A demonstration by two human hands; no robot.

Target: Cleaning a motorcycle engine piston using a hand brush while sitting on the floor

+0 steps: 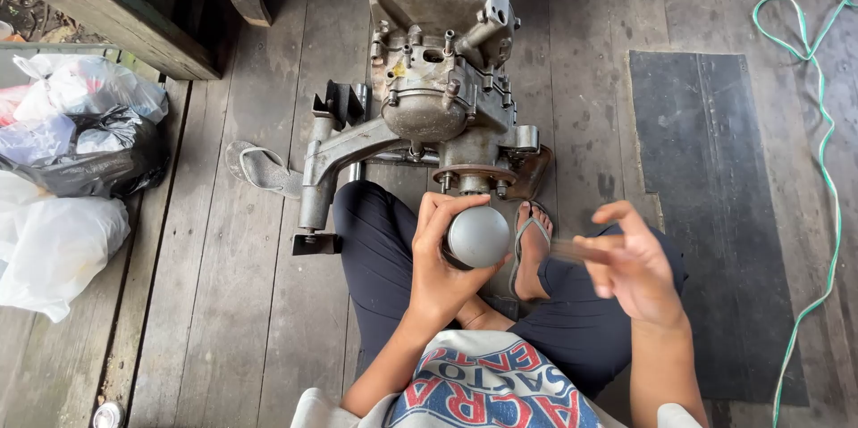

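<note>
Left hand (pixel 442 258) wraps a smooth grey dome-topped metal part (pixel 478 236), fingers curled round its side, thumb over the far edge; the part sits above the lap, just in front of the engine's lower flange. Right hand (pixel 630 267) is half open, fingers loosely bent, pinching a thin blurred stick-like tool (pixel 576 252) whose tip points toward the grey part without touching it; what kind of tool it is cannot be told.

One engine block (pixel 438 79), cast metal, dull grey, grimy, studded with bolts, stands on the worn wooden plank floor (pixel 241 303), with a rusty round flange at its base.

Two flip-flops: one on the person's foot (pixel 534 245), one loose (pixel 259 169) left of the engine.

One dark rubber mat (pixel 706 214) lies to the right, with a green cord (pixel 818 124) looping beyond it. Several plastic bags (pixel 63 169), white and black, crumpled, are piled at far left.
</note>
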